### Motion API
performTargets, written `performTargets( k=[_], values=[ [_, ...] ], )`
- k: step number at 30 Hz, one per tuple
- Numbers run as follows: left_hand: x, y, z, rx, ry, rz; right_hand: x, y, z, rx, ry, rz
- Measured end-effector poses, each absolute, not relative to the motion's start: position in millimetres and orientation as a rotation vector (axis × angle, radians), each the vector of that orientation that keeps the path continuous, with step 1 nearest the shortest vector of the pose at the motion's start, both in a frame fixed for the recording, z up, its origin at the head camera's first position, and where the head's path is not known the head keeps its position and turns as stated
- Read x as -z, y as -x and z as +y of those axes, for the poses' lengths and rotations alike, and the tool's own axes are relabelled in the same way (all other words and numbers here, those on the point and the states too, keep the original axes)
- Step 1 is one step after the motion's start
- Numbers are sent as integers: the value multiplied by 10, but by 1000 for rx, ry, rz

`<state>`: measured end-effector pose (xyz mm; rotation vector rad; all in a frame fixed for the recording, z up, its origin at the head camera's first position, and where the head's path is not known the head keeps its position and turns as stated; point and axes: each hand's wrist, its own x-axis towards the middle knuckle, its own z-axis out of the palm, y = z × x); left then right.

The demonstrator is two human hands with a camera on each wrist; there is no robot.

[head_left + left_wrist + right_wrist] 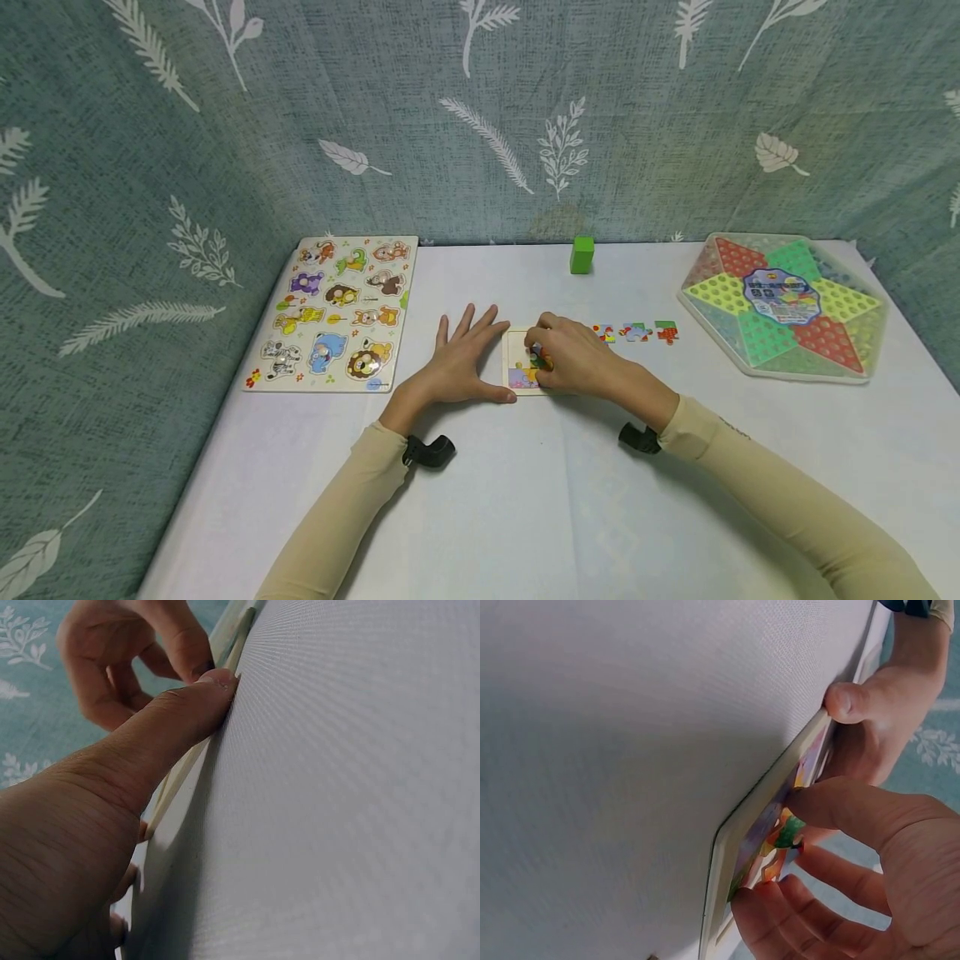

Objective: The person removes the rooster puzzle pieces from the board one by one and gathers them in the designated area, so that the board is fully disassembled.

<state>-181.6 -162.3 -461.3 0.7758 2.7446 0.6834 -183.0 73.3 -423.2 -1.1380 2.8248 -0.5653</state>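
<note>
While my right hand pinches a puzzle piece, my left hand is fanned out at the tray

The piece, green and orange from what I can see, is between my right thumb and fingertips, over the small tray. Can't tell if it's seated or just above the bottom. Left fingers are straight and spread by the tray's left side, thumb tip on the edge near the close corner. Hands are near each other but apart. Some purple and yellow pieces lie in the tray's near-left part; my right hand covers a good chunk of the rest.

Just right of that hand I can see three loose pieces in a row. Each beige sleeve has a black gadget at the wrist. Further out on the white table: a green block near the back, an animal board off left, a hexagonal game board over right. Leaf-print cloth hangs behind it all.
</note>
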Motion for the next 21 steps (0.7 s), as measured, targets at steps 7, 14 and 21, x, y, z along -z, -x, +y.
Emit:
performTargets(
  k=[7, 14, 21],
  values=[
    [4613, 1817, -1626, -683, -778, 2743, 4229, 1822, 720, 547, 1111, 2832],
    [4625, 1816, -1630, -677, -781, 2750, 4226, 1814, 709, 543, 1086, 2842],
    [4636, 1819, -1635, -667, -784, 2755, 4223, 1796, 715, 585, 1119, 2850]
  ],
)
